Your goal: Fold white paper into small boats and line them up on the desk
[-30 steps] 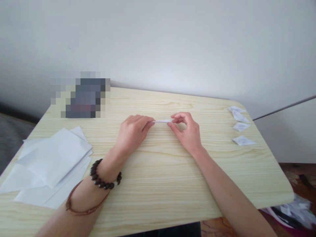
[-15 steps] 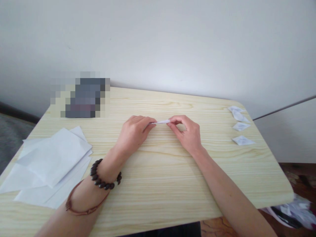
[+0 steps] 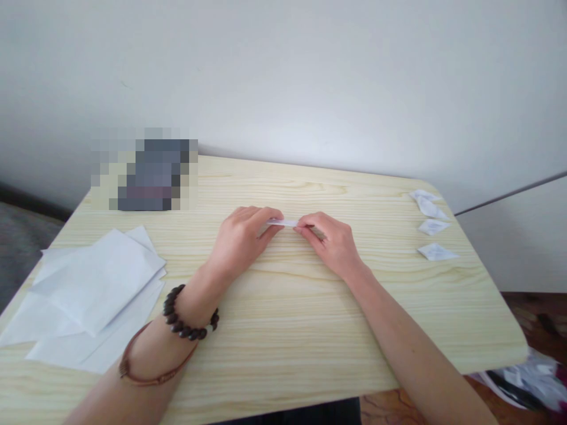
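Note:
A narrow strip of folded white paper (image 3: 289,224) spans the gap between my two hands, above the middle of the table. My left hand (image 3: 243,235) pinches its left end between thumb and fingers, which hide that part. The right end is held by the thumb and fingertips of my right hand (image 3: 331,241). Only a short, edge-on piece of the paper shows, so its full shape is hidden. Dark beads and a brown cord circle my left wrist.
White paper sheets (image 3: 104,283) overlap on the left of the wooden table (image 3: 274,330). Behind them lies a blurred dark object (image 3: 153,177). Several folded paper pieces (image 3: 436,252) line the right edge. A pale wall (image 3: 310,77) borders the back.
My right hand has shifted slightly left and down, closer to my left hand. Less of the folded paper shows between them, and it lies at a different tilt.

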`<control>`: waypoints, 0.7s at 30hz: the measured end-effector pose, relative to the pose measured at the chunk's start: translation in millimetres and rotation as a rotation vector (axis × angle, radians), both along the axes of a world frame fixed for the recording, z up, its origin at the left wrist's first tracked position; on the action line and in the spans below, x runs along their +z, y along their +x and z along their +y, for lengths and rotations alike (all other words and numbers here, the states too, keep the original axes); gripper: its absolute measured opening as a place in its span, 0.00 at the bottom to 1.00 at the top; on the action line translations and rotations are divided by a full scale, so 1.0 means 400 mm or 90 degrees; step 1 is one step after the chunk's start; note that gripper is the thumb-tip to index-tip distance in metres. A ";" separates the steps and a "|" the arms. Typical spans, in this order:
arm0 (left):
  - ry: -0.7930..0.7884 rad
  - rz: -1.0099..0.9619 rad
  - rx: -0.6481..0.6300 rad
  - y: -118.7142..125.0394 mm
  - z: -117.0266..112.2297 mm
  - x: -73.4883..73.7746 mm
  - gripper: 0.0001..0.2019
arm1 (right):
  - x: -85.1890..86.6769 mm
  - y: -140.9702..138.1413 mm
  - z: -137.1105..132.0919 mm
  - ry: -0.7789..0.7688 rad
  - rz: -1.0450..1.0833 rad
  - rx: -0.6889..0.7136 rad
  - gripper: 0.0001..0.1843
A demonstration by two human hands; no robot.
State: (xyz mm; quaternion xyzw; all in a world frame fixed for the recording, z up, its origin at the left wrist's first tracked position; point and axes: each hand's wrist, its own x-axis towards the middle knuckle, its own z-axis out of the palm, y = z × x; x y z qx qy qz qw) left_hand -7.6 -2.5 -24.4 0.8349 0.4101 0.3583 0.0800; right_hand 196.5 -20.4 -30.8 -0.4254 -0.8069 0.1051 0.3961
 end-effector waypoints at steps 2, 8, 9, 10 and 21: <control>0.032 -0.006 -0.006 0.000 0.000 0.004 0.03 | 0.002 -0.002 -0.001 0.003 -0.009 0.005 0.05; 0.039 -0.017 -0.034 0.003 -0.001 0.010 0.05 | 0.007 -0.004 -0.002 0.017 -0.017 -0.001 0.06; 0.034 -0.018 -0.045 0.003 -0.002 0.010 0.05 | 0.007 -0.004 -0.002 0.025 -0.015 -0.002 0.06; 0.030 -0.019 -0.056 0.004 -0.002 0.010 0.05 | 0.007 -0.004 -0.002 0.032 -0.013 -0.003 0.06; 0.044 -0.027 -0.073 0.002 -0.001 0.005 0.08 | 0.002 -0.008 -0.002 0.071 0.023 -0.054 0.05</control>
